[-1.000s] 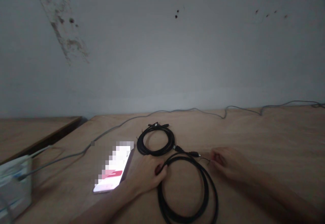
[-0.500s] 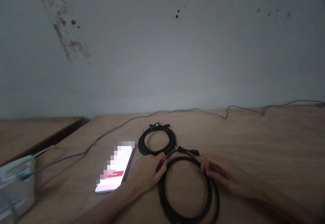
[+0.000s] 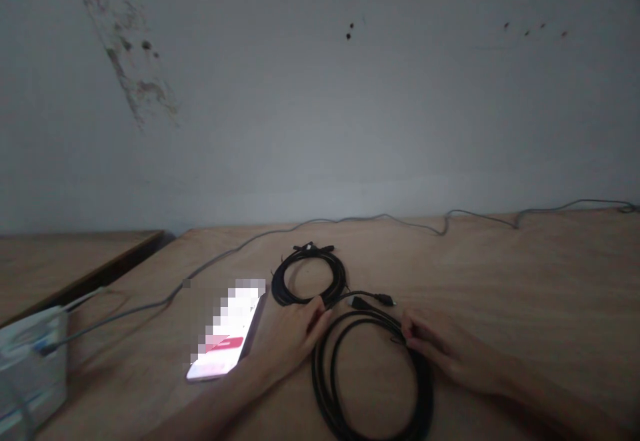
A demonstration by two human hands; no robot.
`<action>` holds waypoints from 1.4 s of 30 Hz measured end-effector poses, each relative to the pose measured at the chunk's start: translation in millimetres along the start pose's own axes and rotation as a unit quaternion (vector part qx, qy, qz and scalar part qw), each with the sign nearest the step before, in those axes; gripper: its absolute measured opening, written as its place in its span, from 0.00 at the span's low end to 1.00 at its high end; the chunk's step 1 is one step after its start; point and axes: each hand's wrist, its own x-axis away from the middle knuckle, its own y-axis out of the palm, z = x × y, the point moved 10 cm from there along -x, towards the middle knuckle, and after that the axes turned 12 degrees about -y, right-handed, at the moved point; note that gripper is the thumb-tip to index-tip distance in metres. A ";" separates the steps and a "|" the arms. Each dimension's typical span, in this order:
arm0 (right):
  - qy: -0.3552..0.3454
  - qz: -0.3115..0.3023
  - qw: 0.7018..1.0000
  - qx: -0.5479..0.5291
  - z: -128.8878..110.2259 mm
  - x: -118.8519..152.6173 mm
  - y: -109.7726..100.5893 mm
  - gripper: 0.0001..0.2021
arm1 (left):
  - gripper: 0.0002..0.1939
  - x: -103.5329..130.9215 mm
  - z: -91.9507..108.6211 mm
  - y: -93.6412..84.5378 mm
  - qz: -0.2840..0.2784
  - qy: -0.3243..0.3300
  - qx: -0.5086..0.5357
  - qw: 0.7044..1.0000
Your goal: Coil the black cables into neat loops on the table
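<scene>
A black cable [image 3: 324, 374] lies in a loose coil on the table in front of me. Its two plug ends, one a dark connector [image 3: 384, 299], show at the coil's far side. My left hand [image 3: 303, 327] pinches the coil at its upper left. On the opposite side, my right hand [image 3: 425, 337] has its fingers closed on the cable, near a small thin twist tie. Just beyond my left hand sits a second coiled black cable [image 3: 341, 271], wound tighter, its connectors crossed at the top.
Left of my left hand lies a phone [image 3: 220, 361] with a lit screen. A white box [image 3: 55, 374] with a plugged-in cord stands at the lower left. The thin grey cord [image 3: 220, 254] runs along the table [image 3: 525, 281] towards the wall [image 3: 320, 127].
The near coil's strands have shifted: the inner loop now sits apart on the left and the right-hand strands lie together. One connector has moved slightly. Both hands keep nearly the same place.
</scene>
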 end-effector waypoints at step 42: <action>-0.042 0.010 0.999 0.008 -0.6 1.5 1.9 0.14 | 0.31 24.7 42.2 3.8 -0.057 0.219 0.012 0.974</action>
